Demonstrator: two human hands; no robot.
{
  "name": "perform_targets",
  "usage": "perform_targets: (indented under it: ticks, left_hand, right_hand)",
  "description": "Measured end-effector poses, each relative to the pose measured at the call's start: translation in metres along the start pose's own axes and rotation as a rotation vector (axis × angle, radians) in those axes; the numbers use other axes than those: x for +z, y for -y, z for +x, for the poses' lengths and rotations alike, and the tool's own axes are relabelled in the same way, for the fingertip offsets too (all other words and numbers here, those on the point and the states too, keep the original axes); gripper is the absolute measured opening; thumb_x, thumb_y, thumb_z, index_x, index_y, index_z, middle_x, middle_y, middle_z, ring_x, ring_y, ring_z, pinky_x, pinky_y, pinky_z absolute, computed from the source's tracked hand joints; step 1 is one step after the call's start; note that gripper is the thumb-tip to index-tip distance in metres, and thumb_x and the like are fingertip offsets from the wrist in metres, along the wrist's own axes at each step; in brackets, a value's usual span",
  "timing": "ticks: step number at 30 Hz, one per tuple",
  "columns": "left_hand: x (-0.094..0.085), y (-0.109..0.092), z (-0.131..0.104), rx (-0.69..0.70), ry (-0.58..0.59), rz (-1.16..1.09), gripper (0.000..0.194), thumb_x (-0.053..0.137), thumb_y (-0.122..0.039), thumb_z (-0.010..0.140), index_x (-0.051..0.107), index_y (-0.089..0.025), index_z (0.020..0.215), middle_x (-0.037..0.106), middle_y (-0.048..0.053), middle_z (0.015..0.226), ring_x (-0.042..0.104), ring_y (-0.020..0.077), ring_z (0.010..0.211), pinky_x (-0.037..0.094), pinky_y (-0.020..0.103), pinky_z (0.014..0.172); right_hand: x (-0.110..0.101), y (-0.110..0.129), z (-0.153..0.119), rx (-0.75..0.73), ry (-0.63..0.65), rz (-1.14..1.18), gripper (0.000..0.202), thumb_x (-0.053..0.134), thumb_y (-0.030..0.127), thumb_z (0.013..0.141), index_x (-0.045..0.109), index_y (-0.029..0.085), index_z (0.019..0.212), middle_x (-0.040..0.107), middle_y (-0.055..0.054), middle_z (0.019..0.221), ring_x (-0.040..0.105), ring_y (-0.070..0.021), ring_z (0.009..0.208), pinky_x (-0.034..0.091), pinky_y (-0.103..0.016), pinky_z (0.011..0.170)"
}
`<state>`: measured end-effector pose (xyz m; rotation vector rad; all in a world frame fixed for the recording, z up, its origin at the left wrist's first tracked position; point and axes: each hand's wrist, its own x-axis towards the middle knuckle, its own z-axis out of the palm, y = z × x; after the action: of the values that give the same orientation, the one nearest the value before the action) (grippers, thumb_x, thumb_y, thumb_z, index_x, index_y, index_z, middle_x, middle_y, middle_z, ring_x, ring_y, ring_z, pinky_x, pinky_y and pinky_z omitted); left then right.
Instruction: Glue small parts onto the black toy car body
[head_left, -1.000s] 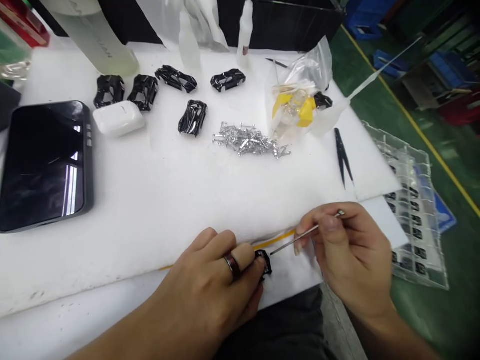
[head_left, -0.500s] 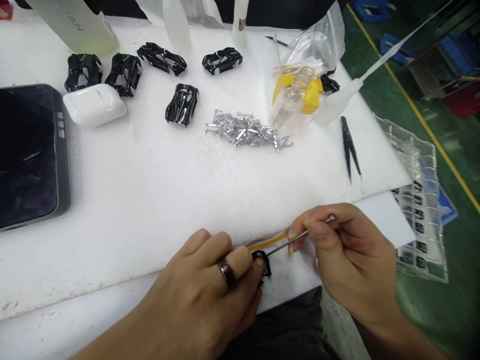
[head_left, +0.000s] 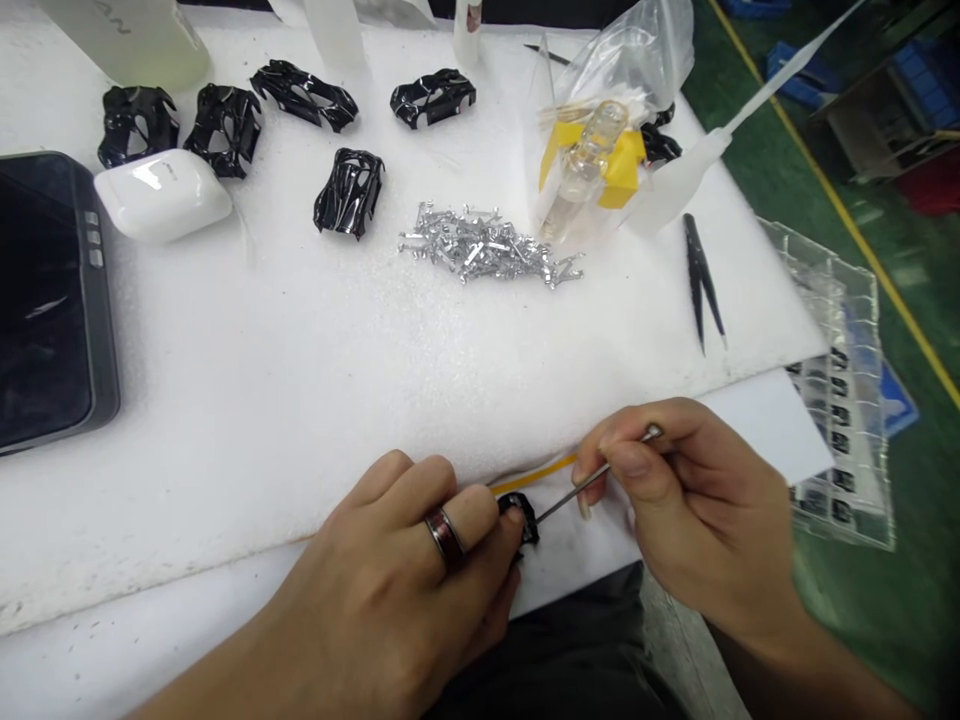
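My left hand (head_left: 405,570), with a dark ring on one finger, is closed on a small black toy car body (head_left: 527,530); most of the body is hidden under the fingers. My right hand (head_left: 690,500) pinches a thin metal rod tool (head_left: 577,490) between thumb and fingers. The tool's tip meets the edge of the held car body, and its rounded end sticks up past the thumb. Farther up the white foam sheet (head_left: 300,370) lies a pile of small silvery parts (head_left: 487,245). Behind it a glossy black car body (head_left: 349,193) sits beside several similar ones.
A phone (head_left: 52,300) and a white earbud case (head_left: 163,195) lie at left. Black tweezers (head_left: 701,280) rest at right, below a glass bottle (head_left: 589,165) in a yellow holder (head_left: 626,170) and a dropper bottle (head_left: 686,180). A clear compartment tray (head_left: 862,400) stands beyond the right edge.
The view has shifted slightly, so the table things appear higher and mostly farther left. The tool's rounded end has moved slightly left and up; both hands keep their holds.
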<state>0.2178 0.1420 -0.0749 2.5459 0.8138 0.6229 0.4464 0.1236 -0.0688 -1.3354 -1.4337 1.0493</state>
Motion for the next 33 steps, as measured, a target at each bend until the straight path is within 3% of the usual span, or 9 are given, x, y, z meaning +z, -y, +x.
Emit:
perform_targets:
  ticks: [18,24,27,30,33]
  left_hand:
    - [0.000,-0.001,0.001,-0.003,-0.020,-0.030,0.011,0.064,-0.020,0.098,0.069,-0.016,0.107,0.067,0.001,0.088,0.045,0.0162,0.073,0.033,0.035,0.063]
    - [0.000,-0.002,0.001,-0.009,-0.024,-0.031,0.012,0.061,-0.021,0.099,0.070,-0.017,0.105,0.065,0.001,0.085,0.046,0.0176,0.074,0.033,0.036,0.065]
    - [0.003,-0.002,0.000,-0.002,-0.054,-0.020,0.010,0.060,-0.020,0.097,0.070,-0.018,0.100,0.063,0.000,0.083,0.045,0.0182,0.074,0.032,0.036,0.066]
    - [0.007,-0.001,0.001,-0.008,-0.096,-0.015,0.006,0.064,-0.018,0.090,0.069,-0.020,0.093,0.062,-0.001,0.081,0.046,0.0182,0.074,0.033,0.036,0.068]
    - [0.011,0.000,0.001,-0.004,-0.156,-0.004,0.006,0.067,-0.015,0.083,0.065,-0.021,0.084,0.060,-0.003,0.078,0.045,0.0173,0.072,0.033,0.035,0.068]
  right_hand:
    - [0.002,-0.003,-0.001,-0.031,-0.017,0.049,0.008,0.061,0.020,0.106,0.064,0.023,0.099,0.070,0.002,0.083,0.066,-0.0121,0.066,0.056,-0.025,0.060]
    - [0.003,0.001,0.002,-0.219,-0.246,0.203,0.010,0.057,0.017,0.106,0.065,0.023,0.103,0.068,-0.002,0.083,0.063,-0.0176,0.066,0.050,-0.032,0.054]
    - [-0.007,0.019,0.021,-0.411,-0.302,0.014,0.007,0.063,0.018,0.102,0.068,0.023,0.100,0.069,-0.004,0.086,0.066,-0.0203,0.071,0.051,-0.034,0.055]
    - [-0.020,0.041,0.059,-0.629,-0.430,-0.199,0.005,0.071,0.020,0.098,0.071,0.021,0.093,0.069,-0.003,0.082,0.065,-0.0182,0.066,0.051,-0.033,0.056]
    - [-0.030,0.057,0.106,-0.681,-0.422,-0.254,0.007,0.071,0.023,0.098,0.070,0.020,0.091,0.068,0.000,0.076,0.063,-0.0155,0.061,0.052,-0.030,0.056]
